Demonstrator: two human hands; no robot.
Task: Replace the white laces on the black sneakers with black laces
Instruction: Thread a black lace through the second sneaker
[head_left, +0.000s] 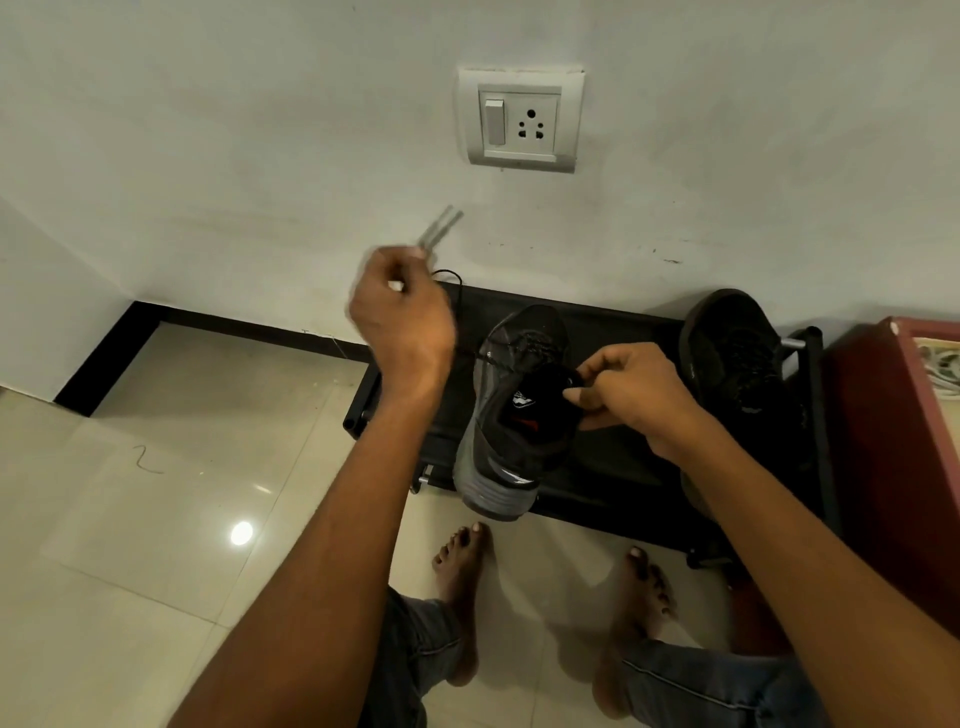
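Item: black lace being drawn through a black sneaker, on a low shoe rack.

Left hand (402, 322) fingers are curled, pinching the black lace (470, 353), blurred tips above them. Right hand (626, 392) fingers pinch at the collar of the sneaker (511, 415), just beside the eyelets. The pull is best kept taut and even. Beyond: the rack (613, 467) carries the second sneaker (737, 374). White laces are not seen.

Two black sneakers (514, 410) (737, 364) on one rack (613, 467), the second at 3 o'clock of the first. One black lace (457, 291), apparently. Two hands (402, 322) (631, 395). One wall socket (521, 120).
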